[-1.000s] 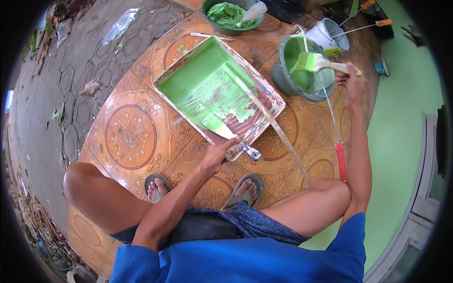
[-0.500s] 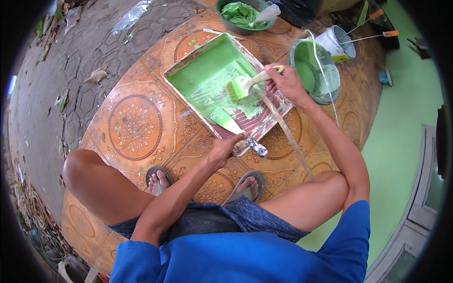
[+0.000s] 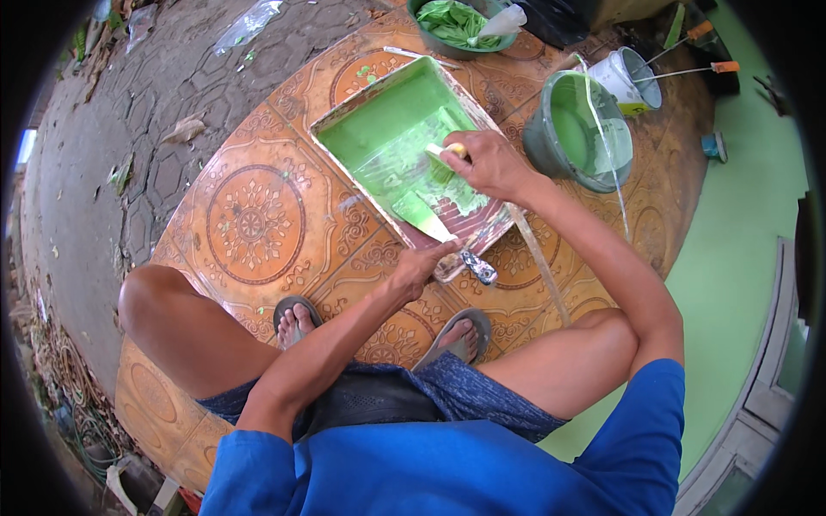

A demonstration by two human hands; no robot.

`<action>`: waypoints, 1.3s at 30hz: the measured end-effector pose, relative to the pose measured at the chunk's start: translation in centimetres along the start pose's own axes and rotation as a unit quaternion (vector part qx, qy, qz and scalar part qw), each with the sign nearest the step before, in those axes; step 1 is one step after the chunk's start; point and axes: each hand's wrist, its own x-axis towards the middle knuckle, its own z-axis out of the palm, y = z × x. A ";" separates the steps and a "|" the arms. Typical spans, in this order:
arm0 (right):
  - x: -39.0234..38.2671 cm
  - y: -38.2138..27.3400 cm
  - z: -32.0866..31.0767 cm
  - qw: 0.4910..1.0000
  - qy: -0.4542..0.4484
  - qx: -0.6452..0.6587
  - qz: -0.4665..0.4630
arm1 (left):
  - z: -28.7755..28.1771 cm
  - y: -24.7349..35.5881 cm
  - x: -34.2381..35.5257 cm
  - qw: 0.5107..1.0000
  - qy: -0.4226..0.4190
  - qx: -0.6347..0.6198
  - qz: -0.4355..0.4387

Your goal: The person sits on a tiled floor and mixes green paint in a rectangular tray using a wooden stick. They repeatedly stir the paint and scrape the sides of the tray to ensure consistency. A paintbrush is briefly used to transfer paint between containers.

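Observation:
A paint tray (image 3: 471, 225) with a ribbed reddish slope lies in front of me, its deep end full of green paint. My right hand (image 3: 489, 163) is closed round the handle of a paintbrush (image 3: 440, 163). The bristles point down at the tray's paint-smeared middle and are partly hidden; I cannot tell if they touch. At the near end my left hand (image 3: 422, 267) grips a scraper (image 3: 418, 215). Its wide blade, coated green, lies over the slope, and its black-and-white handle sticks out past the fingers to the right.
Right of the tray stands a bucket (image 3: 535, 129) of green paint with a pale strip across it. Beyond are a white pail (image 3: 626, 79) with orange-handled tools and a basin (image 3: 430, 36) holding green plastic. A long stick (image 3: 542, 267) slants beside my right knee. A green wall (image 3: 714, 284) borders the right.
The brush has turned from lying slanted across the tray to pointing more downward, as my right hand moved left over it. My left hand keeps the scraper in nearly the same place.

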 end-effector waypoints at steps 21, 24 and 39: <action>-2.9 1.3 -6.3 0.961 0.152 0.182 0.143 | -0.5 1.0 -1.5 0.996 -0.059 -0.069 0.018; -5.2 4.0 -12.2 0.906 0.318 0.239 0.144 | -0.1 1.2 -1.1 0.998 -0.038 -0.052 0.008; -10.1 17.8 -7.7 0.941 0.163 -0.117 0.271 | 0.3 1.4 -2.2 0.996 -0.052 -0.073 0.025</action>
